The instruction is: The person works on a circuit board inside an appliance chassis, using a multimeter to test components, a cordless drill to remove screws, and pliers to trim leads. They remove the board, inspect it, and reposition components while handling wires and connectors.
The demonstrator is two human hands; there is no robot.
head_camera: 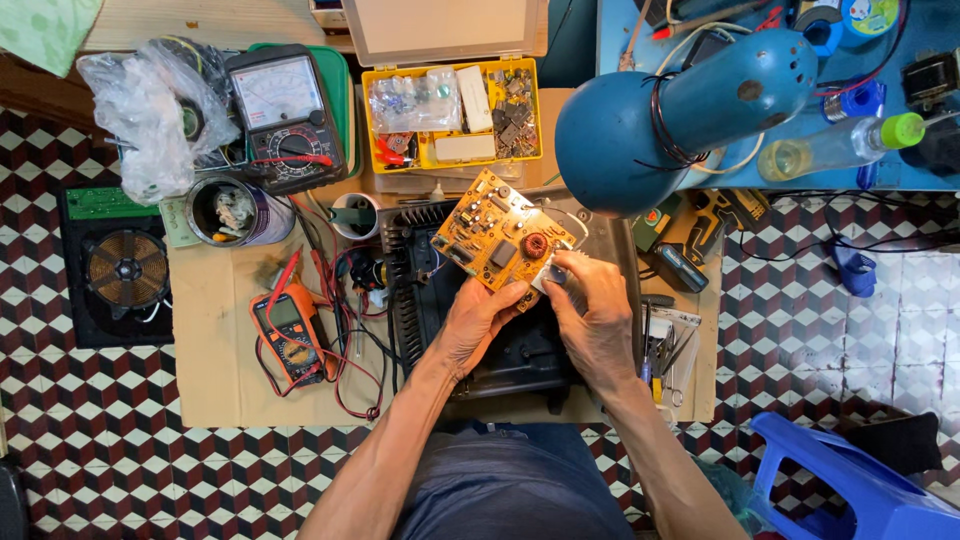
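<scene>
Circuit board [497, 232] sits tilted above the black casing [500, 340], its long axis slanting up-left; our left hand [478, 322] clamps its lower edge, our right hand [592, 310] pinches its right corner.

1. You're in a floor-level electronics repair workshop.
2. Proof: analog multimeter [285, 115], orange digital meter [290, 335], yellow parts box [455, 115], bare induction coil [125, 268].
3. Cardboard sheet [215, 370] over patterned tiles [100, 450].

Circuit board [497, 238] corner hidden (under fingers [585, 275]).
</scene>
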